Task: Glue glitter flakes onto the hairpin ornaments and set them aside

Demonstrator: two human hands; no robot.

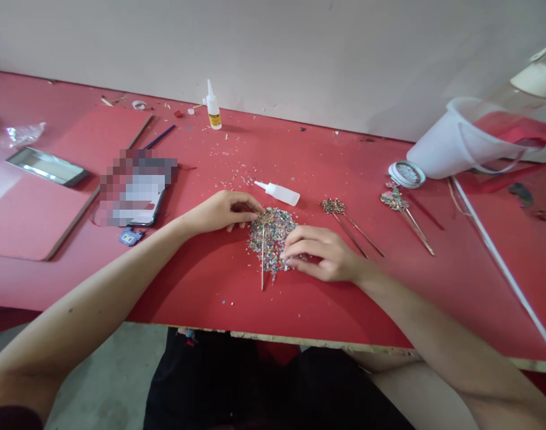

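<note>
My left hand (237, 212) pinches the ornate head of a gold hairpin (262, 257) between thumb and fingers. The pin's thin stem points toward me over a pile of small, shiny multicoloured chips (275, 233). At the pile's right edge my right hand (317, 251) has its fingers curled and drawn together, tips down at the chips; whatever is between them is too small to make out. A small white squeeze bottle (284, 194) with a pointed nozzle lies just behind the pile. To the right lie a two-pronged gold hairpin (333, 206) and another hairpin covered in chips (394, 200).
A yellow-labelled glue bottle (214, 116) stands near the wall. Leftward are a phone (141, 194), a blue pencil (160, 137), red boards (35, 218) and a framed glass piece (48, 166). A white bucket (460, 140) and a round lid-like piece (407, 174) sit at the right.
</note>
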